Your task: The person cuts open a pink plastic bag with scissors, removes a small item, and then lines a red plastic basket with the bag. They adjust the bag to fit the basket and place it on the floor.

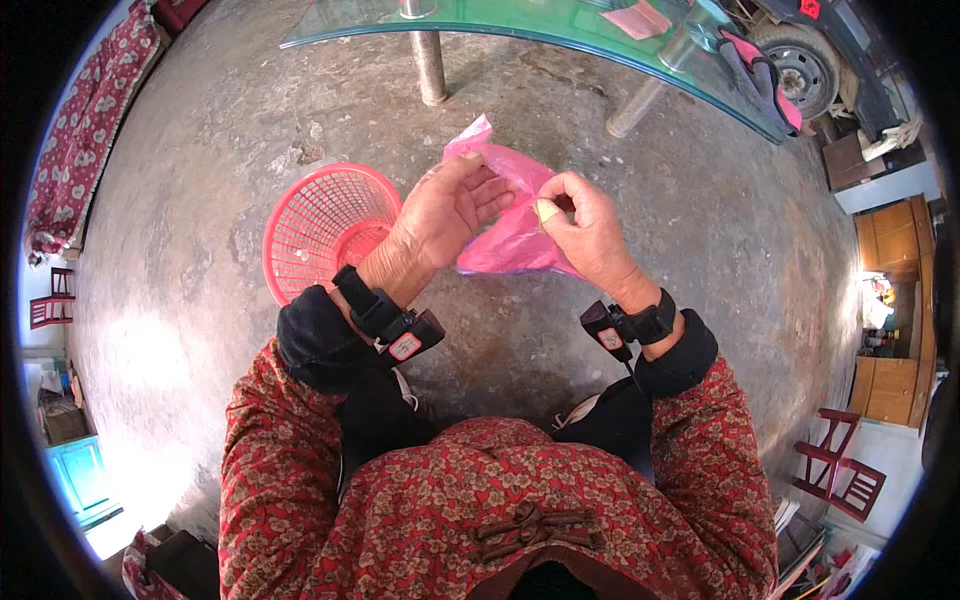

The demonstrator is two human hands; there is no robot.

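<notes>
Thin glossy plastic bag (510,235); rough matt concrete floor (200,200).

Under me is a mottled grey concrete floor (200,330). My red plastic basket (318,225) stands on it, and the glass table's metal legs (430,65) rest farther off.

A pink plastic bag (510,235), a red-pink mesh basket (322,228), red floral sleeves (270,450), and a green-tinted glass table (520,25).

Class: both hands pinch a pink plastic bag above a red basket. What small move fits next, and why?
Probably pull the bag's edges apart: left hand and right hand pinch it close together, the bag is bunched shut, and the empty red basket stands on the floor beside.
</notes>
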